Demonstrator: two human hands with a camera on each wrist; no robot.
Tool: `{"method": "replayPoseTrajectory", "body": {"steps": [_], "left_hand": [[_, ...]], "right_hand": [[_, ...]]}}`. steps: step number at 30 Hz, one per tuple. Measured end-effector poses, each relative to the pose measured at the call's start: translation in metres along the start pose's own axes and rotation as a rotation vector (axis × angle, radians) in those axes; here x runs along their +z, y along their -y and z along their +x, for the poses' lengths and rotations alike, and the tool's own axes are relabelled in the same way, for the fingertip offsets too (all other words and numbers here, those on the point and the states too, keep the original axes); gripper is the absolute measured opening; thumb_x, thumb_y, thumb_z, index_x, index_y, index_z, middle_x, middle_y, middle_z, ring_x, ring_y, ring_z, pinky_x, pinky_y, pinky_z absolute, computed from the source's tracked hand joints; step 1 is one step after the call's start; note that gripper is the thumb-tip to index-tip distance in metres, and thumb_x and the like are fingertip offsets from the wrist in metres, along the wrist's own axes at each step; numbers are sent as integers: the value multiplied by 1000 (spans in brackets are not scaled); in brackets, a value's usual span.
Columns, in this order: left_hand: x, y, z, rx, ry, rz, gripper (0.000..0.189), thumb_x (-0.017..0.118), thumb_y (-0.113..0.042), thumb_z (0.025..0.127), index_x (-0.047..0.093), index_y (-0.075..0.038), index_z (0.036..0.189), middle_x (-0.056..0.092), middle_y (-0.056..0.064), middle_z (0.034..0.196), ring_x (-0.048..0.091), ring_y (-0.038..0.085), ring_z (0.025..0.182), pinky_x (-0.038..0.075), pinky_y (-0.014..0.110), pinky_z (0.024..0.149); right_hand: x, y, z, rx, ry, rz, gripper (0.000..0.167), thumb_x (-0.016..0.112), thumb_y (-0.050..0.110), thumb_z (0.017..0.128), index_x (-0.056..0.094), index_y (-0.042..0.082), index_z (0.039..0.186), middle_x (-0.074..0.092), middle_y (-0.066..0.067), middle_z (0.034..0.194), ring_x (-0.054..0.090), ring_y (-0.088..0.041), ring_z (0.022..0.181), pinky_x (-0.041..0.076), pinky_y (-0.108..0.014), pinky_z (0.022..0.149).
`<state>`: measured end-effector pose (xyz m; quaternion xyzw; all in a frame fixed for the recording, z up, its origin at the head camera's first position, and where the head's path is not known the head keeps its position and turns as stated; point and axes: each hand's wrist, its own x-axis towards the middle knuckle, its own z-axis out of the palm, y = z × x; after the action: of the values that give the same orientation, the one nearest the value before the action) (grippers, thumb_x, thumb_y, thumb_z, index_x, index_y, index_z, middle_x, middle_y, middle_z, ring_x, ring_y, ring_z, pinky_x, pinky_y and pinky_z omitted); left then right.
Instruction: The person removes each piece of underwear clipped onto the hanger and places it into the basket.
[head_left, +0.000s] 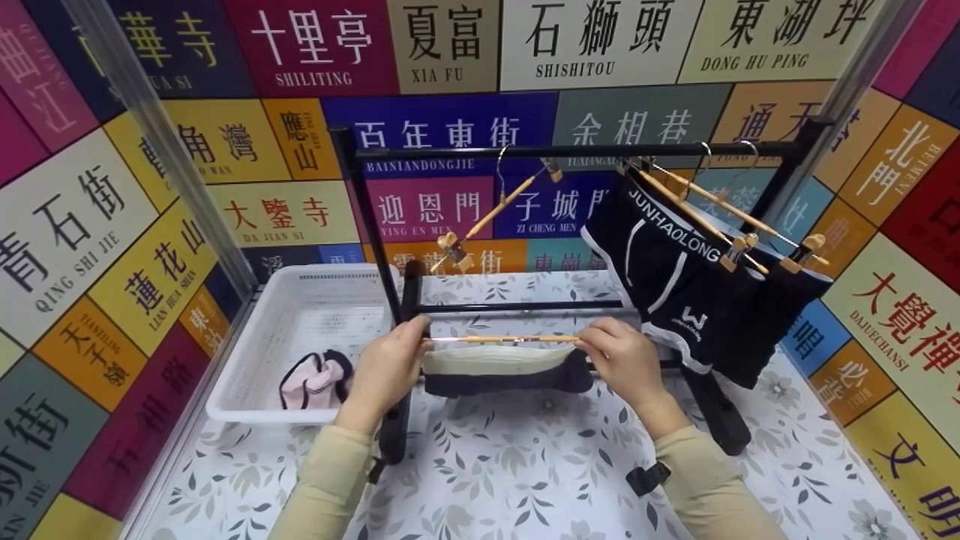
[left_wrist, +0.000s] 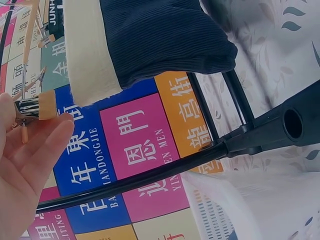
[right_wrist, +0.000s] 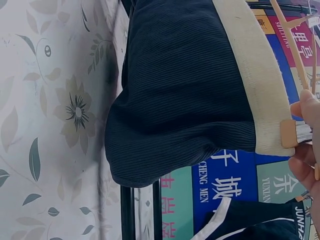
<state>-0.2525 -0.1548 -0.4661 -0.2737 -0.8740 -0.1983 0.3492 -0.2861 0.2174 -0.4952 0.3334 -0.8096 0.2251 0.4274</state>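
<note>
Between my hands hangs a pair of dark navy ribbed underpants (head_left: 510, 379) with a cream waistband (right_wrist: 250, 75), below a wooden clip hanger (head_left: 517, 339). My left hand (head_left: 386, 367) pinches the hanger's left end at its clip (left_wrist: 47, 105); a gap shows between that clip and the waistband in the left wrist view. At the other end, my right hand (head_left: 626, 364) holds the right clip (right_wrist: 288, 133), whose wooden pad overlaps the waistband's corner. The hanger's hook is hard to make out in the head view.
Just beyond my hands stands a black rack (head_left: 585, 151), carrying a bare clip hanger (head_left: 499, 210) and black boxer briefs (head_left: 660, 255) clipped on hangers at right. A white plastic basket (head_left: 232, 375) at left contains a pink cloth with black trim (head_left: 307, 382).
</note>
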Motion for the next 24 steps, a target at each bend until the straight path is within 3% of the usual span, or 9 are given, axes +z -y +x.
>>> {"method": "replayPoseTrajectory", "body": {"steps": [4, 10, 16, 20, 24], "left_hand": [[-1, 0, 0, -28, 30, -22, 33, 71, -11, 90, 59, -4, 120, 67, 10, 93, 66, 30, 72, 56, 43, 65], [-5, -1, 2, -64, 92, -7, 33, 73, -14, 89, 60, -7, 119, 66, 10, 97, 64, 29, 74, 56, 43, 63], [-2, -1, 1, -80, 108, -11, 38, 75, -18, 88, 60, -7, 122, 68, 10, 101, 65, 28, 80, 56, 42, 68], [4, -2, -1, -71, 90, 7, 44, 80, -16, 82, 60, -5, 119, 66, 9, 98, 64, 26, 81, 55, 40, 69], [13, -3, -3, -57, 7, 56, 45, 86, -14, 75, 60, -5, 111, 62, 7, 92, 61, 25, 76, 54, 40, 62]], "right_hand": [[1, -1, -1, -5, 1, -7, 10, 80, 17, 82, 74, 12, 88, 65, -1, 87, 62, -23, 73, 52, -38, 58], [2, -2, -1, 1, 1, 2, 11, 81, 15, 80, 74, 12, 87, 65, -1, 87, 62, -23, 73, 51, -38, 59], [3, -1, -1, 5, 0, -9, 12, 83, 15, 79, 74, 12, 87, 65, -1, 86, 62, -24, 72, 51, -39, 58], [3, 0, -2, 9, -6, -3, 12, 83, 14, 79, 74, 12, 87, 65, -1, 86, 62, -23, 72, 51, -38, 59], [4, 0, -2, 14, -10, 6, 12, 83, 14, 78, 74, 12, 87, 65, 0, 86, 62, -22, 73, 51, -37, 59]]}}
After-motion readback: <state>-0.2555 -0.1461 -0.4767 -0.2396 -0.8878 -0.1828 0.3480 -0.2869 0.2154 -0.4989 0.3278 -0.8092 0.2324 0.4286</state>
